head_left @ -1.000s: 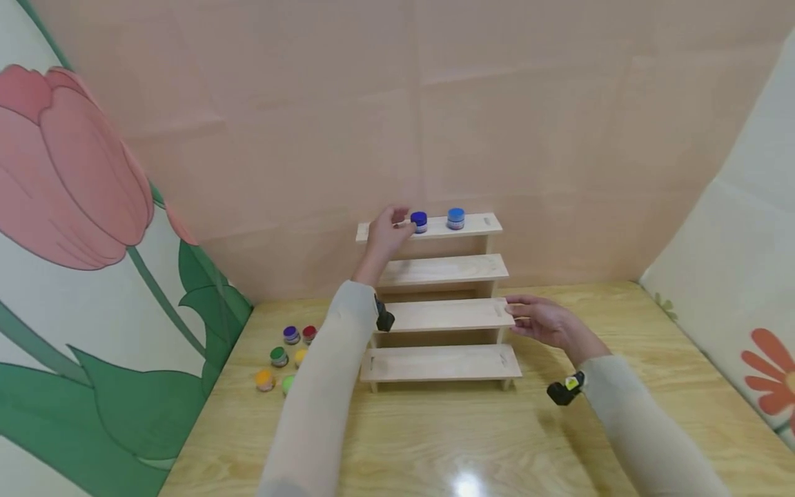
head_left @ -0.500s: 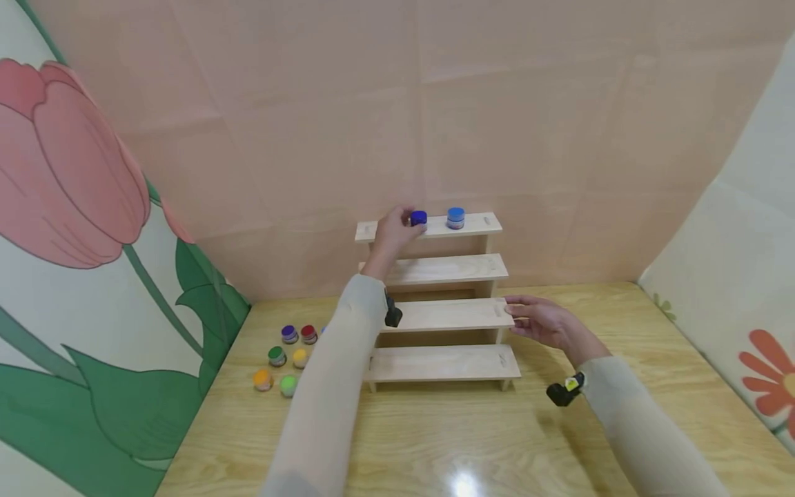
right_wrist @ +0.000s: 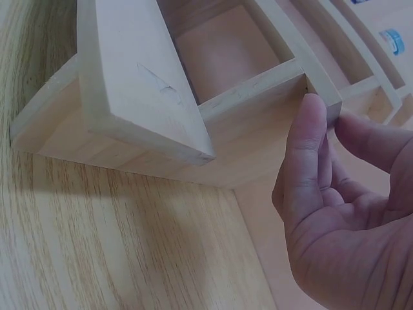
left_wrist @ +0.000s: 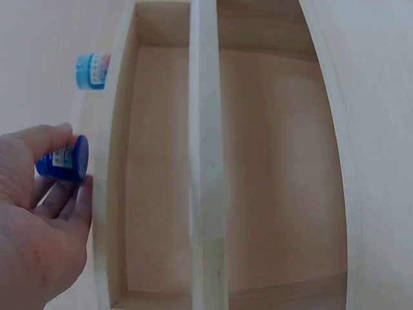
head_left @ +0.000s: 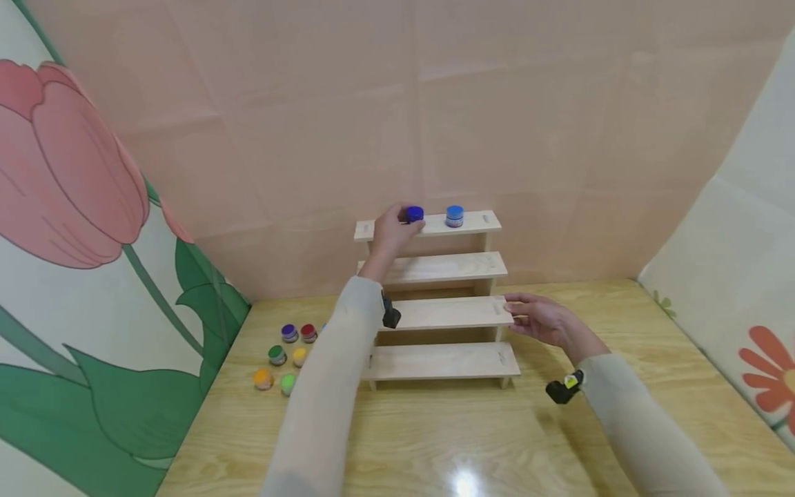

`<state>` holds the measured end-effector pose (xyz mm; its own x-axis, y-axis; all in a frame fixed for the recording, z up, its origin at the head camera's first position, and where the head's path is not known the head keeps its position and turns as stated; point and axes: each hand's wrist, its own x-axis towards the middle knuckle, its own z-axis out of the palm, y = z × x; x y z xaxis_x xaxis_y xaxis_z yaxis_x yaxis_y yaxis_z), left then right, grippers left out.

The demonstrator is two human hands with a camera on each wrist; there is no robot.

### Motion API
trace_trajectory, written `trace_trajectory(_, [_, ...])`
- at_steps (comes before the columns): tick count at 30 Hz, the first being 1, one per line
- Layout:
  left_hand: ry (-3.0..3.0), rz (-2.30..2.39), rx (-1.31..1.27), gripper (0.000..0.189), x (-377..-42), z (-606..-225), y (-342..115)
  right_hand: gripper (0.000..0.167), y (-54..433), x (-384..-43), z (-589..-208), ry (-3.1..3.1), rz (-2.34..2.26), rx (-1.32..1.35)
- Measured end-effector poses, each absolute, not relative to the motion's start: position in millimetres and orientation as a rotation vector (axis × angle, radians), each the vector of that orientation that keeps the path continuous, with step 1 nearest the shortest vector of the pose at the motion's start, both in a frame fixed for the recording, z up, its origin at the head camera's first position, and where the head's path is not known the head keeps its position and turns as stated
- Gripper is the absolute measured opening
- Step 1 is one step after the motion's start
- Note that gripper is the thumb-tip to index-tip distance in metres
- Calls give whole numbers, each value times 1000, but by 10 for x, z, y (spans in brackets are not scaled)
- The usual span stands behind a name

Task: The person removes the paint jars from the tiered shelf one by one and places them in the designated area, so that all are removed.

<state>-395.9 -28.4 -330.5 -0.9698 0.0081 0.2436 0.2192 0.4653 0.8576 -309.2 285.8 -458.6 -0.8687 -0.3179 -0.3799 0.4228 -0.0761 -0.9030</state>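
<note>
At the top step of a wooden tiered shelf (head_left: pixel 453 362), my left hand (head_left: pixel 390 235) holds a dark blue paint jar (head_left: pixel 414 213) between thumb and fingers. In the left wrist view, the jar's flat round end (left_wrist: pixel 80 157) faces the shelf side; whether it touches the board is unclear. A light blue paint jar (head_left: pixel 455 216) stands upright on the same step, to the right of the held one. Lower down, my right hand (head_left: pixel 543 321) pinches the right end of a middle step, its thumb and fingers (right_wrist: pixel 306 152) on the board's corner.
Several paint jars with coloured lids, among them a green one (head_left: pixel 277 355) and an orange one (head_left: pixel 263 379), stand on the wood-grain table (head_left: pixel 435 442) left of the shelf. My left forearm partly covers a blue one. A plain pinkish backdrop (head_left: pixel 310 138) rises behind.
My left hand has closed its fingers round the dark blue jar, which has shifted slightly left and up. The right hand stays at the step's end.
</note>
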Motion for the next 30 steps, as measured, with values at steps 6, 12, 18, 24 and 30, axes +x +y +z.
trace_trajectory(6, [-2479,-1528,-243,45,-3895,-3252,-394,39,2867,-3101,-4592,1735,-1974,136])
trace_trajectory(12, [-2478,-1511,-315,46,-3774,-3177,-512,41,2903,-3101,-4599,1733,-1969,140])
trace_trajectory(18, [-2496,-1503,-342,47,-3643,-3093,-661,36,2935,-3106,-4588,1728,-1976,123])
trace_trajectory(24, [-2488,-1535,-380,47,-3504,-3054,-824,41,2950,-3124,-4597,1720,-1972,132])
trace_trajectory(30, [-2513,-1486,-410,47,-3382,-3050,-983,45,2946,-3117,-4607,1714,-1967,112])
